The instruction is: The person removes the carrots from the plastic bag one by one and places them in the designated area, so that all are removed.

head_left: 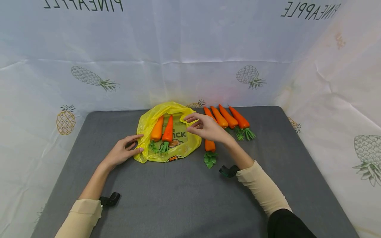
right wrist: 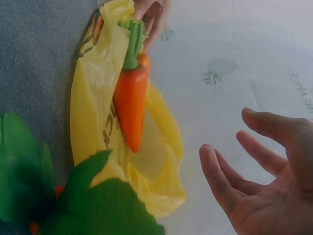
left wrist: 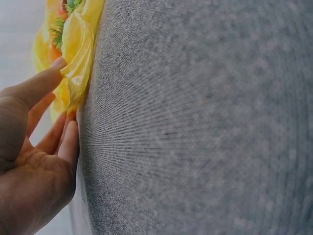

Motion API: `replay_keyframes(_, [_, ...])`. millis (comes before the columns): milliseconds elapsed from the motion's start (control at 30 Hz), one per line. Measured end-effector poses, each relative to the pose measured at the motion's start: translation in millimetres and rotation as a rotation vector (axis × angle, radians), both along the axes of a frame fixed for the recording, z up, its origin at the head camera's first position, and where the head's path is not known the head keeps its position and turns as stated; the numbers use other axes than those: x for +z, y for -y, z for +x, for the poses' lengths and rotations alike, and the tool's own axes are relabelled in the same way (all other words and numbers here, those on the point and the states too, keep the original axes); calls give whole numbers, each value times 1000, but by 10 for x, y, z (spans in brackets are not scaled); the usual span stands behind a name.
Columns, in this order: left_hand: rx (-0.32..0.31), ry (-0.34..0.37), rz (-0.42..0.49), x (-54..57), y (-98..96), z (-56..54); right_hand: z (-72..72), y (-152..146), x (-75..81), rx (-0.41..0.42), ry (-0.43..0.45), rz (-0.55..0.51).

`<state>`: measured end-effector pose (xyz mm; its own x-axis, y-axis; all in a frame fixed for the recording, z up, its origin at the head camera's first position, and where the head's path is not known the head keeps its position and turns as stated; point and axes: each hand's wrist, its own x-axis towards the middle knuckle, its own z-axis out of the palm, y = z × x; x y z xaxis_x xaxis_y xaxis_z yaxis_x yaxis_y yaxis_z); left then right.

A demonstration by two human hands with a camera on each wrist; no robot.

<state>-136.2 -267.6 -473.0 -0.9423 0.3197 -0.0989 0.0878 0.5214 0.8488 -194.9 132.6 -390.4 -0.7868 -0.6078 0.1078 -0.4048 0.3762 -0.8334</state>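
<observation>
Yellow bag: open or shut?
Open. In the head view, the yellow bag has its mouth spread wide, with two carrots plainly visible inside.

Grey table [head_left: 166, 205] bearing yellow bag [head_left: 191, 144], loose carrots [head_left: 228, 117].

A grey tabletop [head_left: 166, 201], rounded at its far corners and finely ribbed in the left wrist view, has creased white fabric [head_left: 184, 39] hanging behind it and along both sides. Printed pineapples [head_left: 65, 122] dot the fabric, some yellowish, most in grey and green outline, with reversed dark lettering [head_left: 311, 11] up high. The light looks bluish at the back, warmer toward the right
</observation>
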Motion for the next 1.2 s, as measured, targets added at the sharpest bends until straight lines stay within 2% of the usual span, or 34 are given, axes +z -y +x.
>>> replay_keyframes(467, [-2, -3, 0, 0, 5, 5, -81, 273, -77, 71, 30, 18])
replay_keyframes(733, [-4, -2, 2, -10, 4, 1, -161, 450, -196, 134, 71, 26])
replay_keyframes(900, [-1, 2, 3, -7, -2, 3, -198, 549, -268, 136, 95, 55])
replay_keyframes(1200, [4, -1, -2, -4, -1, 6, -238, 646, -372, 139, 68, 68])
